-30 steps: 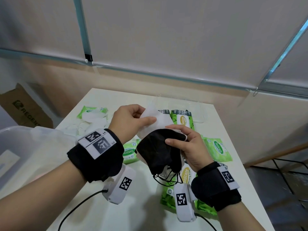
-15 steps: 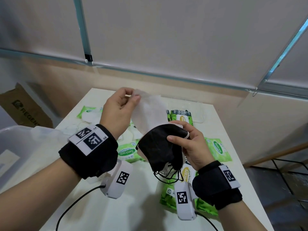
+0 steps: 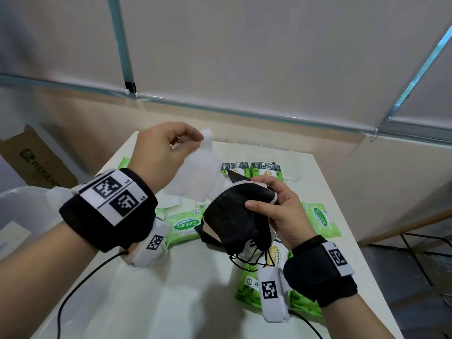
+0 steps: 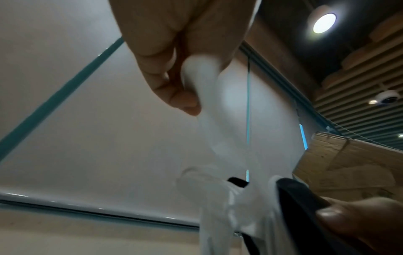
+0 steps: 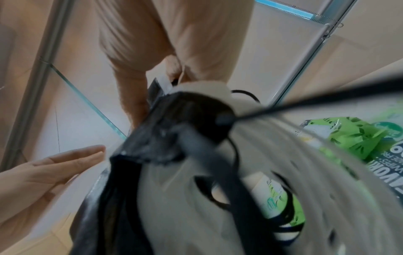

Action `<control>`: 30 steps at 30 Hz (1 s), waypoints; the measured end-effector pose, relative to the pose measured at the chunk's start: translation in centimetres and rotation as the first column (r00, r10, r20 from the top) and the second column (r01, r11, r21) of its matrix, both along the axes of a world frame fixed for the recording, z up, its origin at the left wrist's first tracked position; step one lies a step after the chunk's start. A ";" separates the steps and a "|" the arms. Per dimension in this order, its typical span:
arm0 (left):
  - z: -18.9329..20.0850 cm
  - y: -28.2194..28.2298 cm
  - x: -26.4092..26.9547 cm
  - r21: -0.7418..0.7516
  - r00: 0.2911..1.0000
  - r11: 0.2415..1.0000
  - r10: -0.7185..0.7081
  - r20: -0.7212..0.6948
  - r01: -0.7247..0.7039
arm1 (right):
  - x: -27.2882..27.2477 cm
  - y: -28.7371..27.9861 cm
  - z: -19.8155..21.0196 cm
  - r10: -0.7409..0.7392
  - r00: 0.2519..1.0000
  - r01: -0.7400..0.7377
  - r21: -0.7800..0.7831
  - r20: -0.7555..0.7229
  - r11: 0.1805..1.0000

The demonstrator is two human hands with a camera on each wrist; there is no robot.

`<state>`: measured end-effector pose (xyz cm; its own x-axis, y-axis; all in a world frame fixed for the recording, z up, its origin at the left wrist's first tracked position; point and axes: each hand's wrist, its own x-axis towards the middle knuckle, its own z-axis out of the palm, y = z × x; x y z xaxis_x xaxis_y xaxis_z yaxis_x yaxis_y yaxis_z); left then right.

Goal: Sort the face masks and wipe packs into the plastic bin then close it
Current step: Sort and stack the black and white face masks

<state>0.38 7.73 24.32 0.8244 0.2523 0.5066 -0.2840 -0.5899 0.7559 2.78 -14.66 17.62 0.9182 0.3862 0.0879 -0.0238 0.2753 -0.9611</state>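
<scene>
My right hand [image 3: 276, 206] grips a bundle of black face masks [image 3: 232, 216] above the white table [image 3: 186, 289], their ear loops hanging below. My left hand [image 3: 190, 140] is raised to the left of the bundle and pinches the top corner of a white mask [image 3: 198, 174], whose lower end still reaches the bundle. In the left wrist view the left hand's fingers [image 4: 181, 69] pinch the white mask [image 4: 218, 129]. The right wrist view shows the black masks [image 5: 174, 120] close up, blurred. Green wipe packs [image 3: 184, 225] [image 3: 320, 218] lie on the table, with more at the back [image 3: 266, 171].
A translucent plastic bin [image 3: 22, 209] stands at the left beside the table. A clear lid [image 3: 288, 162] lies at the table's far edge. More white masks [image 3: 171, 201] lie behind my left wrist. A cardboard box [image 3: 31, 160] sits on the floor to the left.
My left hand has risen up and away from the bundle, drawing the white mask out with it. The right hand has kept the black masks almost still.
</scene>
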 end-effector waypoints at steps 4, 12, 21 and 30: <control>0.0 -0.2 -0.4 0.136 0.994 0.988 0.065 0.092 -0.077 | 0.1 -0.1 -0.1 0.022 1.000 -0.021 0.052 -0.011 0.998; -1.7 -2.5 -1.3 0.405 0.990 0.913 -0.095 0.108 0.044 | 0.1 0.1 0.0 0.017 0.999 -0.015 -0.055 0.028 0.998; -5.8 -4.6 -1.7 0.250 0.964 0.935 -0.265 0.020 0.252 | -0.2 0.1 0.0 0.009 0.993 -0.002 -0.063 0.116 0.998; -6.1 -4.7 -1.4 0.127 0.974 0.968 -0.223 0.037 0.217 | -0.2 0.4 0.0 0.013 1.000 -0.013 -0.041 -0.007 0.999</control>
